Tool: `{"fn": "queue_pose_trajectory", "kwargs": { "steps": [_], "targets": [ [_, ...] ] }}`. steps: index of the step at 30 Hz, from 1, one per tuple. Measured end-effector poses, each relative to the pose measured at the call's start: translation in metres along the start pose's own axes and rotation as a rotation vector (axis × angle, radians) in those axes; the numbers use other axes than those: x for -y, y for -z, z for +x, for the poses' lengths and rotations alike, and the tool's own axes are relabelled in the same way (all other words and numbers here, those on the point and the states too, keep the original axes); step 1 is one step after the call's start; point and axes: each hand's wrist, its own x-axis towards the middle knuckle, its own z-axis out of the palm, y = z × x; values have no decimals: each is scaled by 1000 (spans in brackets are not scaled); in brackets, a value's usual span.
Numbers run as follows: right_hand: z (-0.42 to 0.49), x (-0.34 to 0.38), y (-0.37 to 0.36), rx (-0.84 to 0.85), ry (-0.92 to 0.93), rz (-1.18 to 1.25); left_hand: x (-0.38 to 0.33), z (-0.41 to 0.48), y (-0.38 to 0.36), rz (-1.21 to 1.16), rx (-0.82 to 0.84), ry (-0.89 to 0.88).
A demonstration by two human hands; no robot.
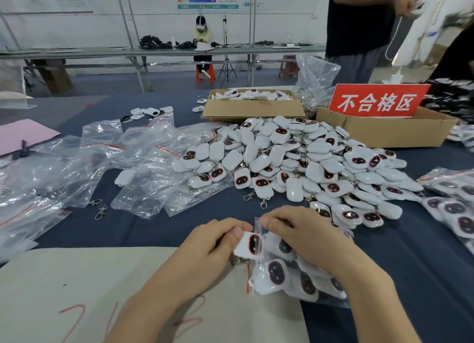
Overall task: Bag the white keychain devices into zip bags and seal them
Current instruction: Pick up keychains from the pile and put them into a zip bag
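Near centre, the left hand (205,242) grips one white device (248,245) by its edges at the mouth of the zip bag (257,227), pinched open by the right hand (305,236); device judged light, rigid, slick, and bag limp.

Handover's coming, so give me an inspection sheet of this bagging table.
Surface: dark blue cloth, beige sheet at near edge.
Job's things: pile of white devices mid-table; one zip bag part filled; filled bags far right.
Clutter: empty zip bags, loose clasps, pink paper left; two cardboard boxes, one with red sign.
Grips: left hand pinches one device at the bag's mouth; right hand pinches the bag's rim.
Cables: white cable hangs from the hand of a standing person.
Surroundings: seated person at far bench.
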Motion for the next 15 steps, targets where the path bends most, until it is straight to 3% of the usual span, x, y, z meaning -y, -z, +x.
{"fn": "queue_pose_trajectory", "kwargs": {
  "steps": [4, 11, 15],
  "targets": [
    [0, 2, 1, -17, -15, 26, -9, -1, -9, -137, 13, 4],
    [3, 1, -2, -60, -38, 60, -21, -2, -28, -157, -128, 78],
    [5, 1, -2, -66, -42, 41, -29, -5, -28, -538, -46, 230]
  ]
}}
